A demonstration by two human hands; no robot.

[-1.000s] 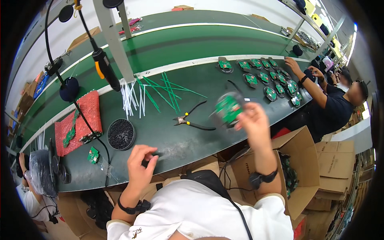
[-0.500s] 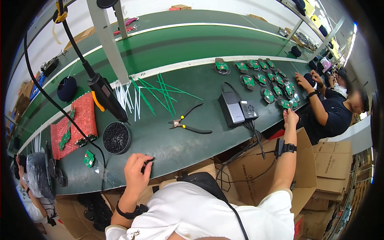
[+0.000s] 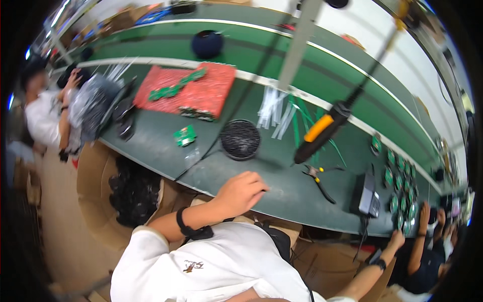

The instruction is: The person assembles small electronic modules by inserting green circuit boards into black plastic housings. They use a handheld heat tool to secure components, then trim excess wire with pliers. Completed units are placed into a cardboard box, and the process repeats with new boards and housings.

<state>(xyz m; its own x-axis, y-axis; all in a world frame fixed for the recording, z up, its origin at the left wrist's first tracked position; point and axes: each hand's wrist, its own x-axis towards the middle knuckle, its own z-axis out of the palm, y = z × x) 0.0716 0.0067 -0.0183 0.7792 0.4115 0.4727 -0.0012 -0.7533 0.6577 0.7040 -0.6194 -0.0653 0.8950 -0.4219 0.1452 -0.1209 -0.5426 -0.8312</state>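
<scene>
My left hand (image 3: 241,194) hovers by the front edge of the green-topped bench (image 3: 146,146), its fingers curled together. What they hold, if anything, is hidden behind the knuckles. Nearest to it stands a round dish of small black parts (image 3: 240,140). Far to the right, my right hand (image 3: 397,238) reaches the bench edge beside a cluster of green circuit boards (image 3: 394,202), several of them seated on dark round bases. Blur and small size hide its fingers. Between the hands lie yellow-and-black cutting pliers (image 3: 321,183) and a black box-shaped device (image 3: 367,196) with cables.
A black-and-orange power screwdriver (image 3: 322,132) hangs over the bench. White and green strips (image 3: 271,108) lie behind. Boards rest on red bubble wrap (image 3: 163,78); one loose board (image 3: 185,135) lies nearby. A carton of black parts (image 3: 95,191) stands below. Other people sit at both ends.
My view has swung left, so the bench things sit further right in the picture. My left hand has turned, back of the hand up; a small dark thing seen at its fingertips is now hidden.
</scene>
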